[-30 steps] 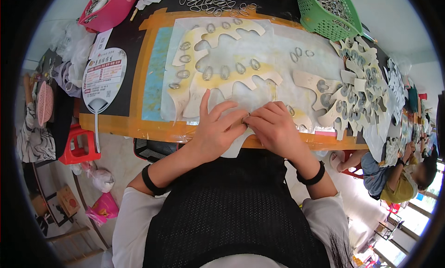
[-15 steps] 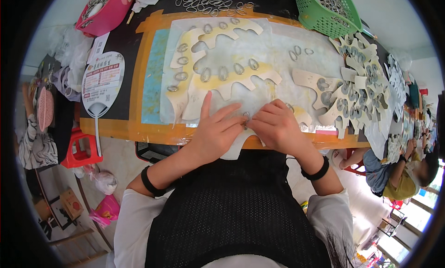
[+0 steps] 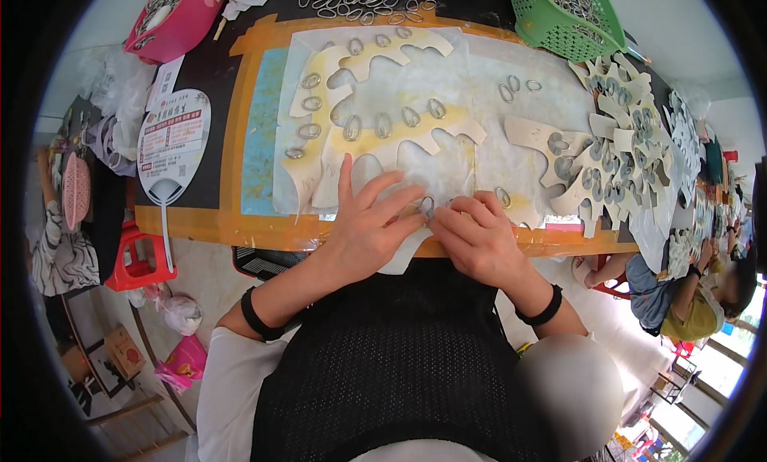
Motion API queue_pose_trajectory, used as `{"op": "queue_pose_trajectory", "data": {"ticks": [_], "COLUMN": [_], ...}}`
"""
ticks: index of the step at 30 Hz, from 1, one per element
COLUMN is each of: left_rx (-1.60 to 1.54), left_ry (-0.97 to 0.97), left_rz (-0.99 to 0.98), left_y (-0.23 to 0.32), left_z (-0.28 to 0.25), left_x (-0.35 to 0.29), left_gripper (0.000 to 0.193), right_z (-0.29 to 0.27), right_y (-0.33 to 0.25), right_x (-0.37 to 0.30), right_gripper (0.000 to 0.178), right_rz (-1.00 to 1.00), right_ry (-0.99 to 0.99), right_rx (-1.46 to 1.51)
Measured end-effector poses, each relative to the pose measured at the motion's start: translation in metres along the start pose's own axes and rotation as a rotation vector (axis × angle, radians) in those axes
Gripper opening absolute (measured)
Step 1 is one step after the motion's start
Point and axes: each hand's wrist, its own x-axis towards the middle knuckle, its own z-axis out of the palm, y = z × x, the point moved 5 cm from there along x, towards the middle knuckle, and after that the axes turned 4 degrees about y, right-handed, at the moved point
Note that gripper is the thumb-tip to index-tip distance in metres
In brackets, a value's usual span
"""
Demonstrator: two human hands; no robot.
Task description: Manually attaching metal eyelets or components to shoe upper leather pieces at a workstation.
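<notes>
My left hand (image 3: 363, 232) and my right hand (image 3: 482, 242) meet at the near table edge. Between their fingertips, an oval metal ring (image 3: 427, 205) stands at a cream cut piece (image 3: 402, 258) that hangs over the edge. The left thumb and forefinger pinch there, its other fingers spread. The right fingers are bent close together against the same spot; their exact hold is partly hidden. Beyond the hands lie a scalloped cream piece (image 3: 459, 126) and another curved piece (image 3: 313, 114), both smeared yellow with oval rings along them. A loose ring (image 3: 502, 197) lies beside my right hand.
Finished-looking ringed pieces (image 3: 631, 154) are heaped at right. Loose rings (image 3: 355, 0) lie at the back, between a pink basket (image 3: 180, 22) and a green basket (image 3: 559, 30) of metal parts. A hand fan (image 3: 174, 138) lies left. Another person (image 3: 683, 302) sits at far right.
My right hand has shifted slightly down and left, its fingers less tightly bunched, so the ring between the hands shows more. The ring beside the right hand is uncovered more.
</notes>
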Motion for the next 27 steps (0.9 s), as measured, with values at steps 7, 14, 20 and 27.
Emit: {"op": "queue_pose_trajectory", "data": {"ticks": [7, 14, 20, 27], "left_rx": [-0.026, 0.032, 0.016, -0.122], "left_ry": [0.031, 0.019, -0.028, -0.051], "left_rz": [-0.013, -0.019, 0.042, 0.011], "left_y": [-0.001, 0.004, 0.005, -0.007], "left_z": [0.002, 0.003, 0.003, 0.004], "left_x": [-0.001, -0.005, 0.002, 0.003], "left_gripper": [0.008, 0.012, 0.008, 0.008], "right_z": [0.004, 0.012, 0.008, 0.006], "right_y": [-0.005, -0.008, -0.013, 0.005], "right_x": [-0.005, -0.002, 0.003, -0.004], "right_gripper": [0.026, 0.017, 0.016, 0.025], "right_rz": [-0.083, 0.051, 0.036, 0.019], "right_ry": [0.039, -0.049, 0.026, -0.070], "right_rx": [-0.035, -0.082, -0.158, 0.102]}}
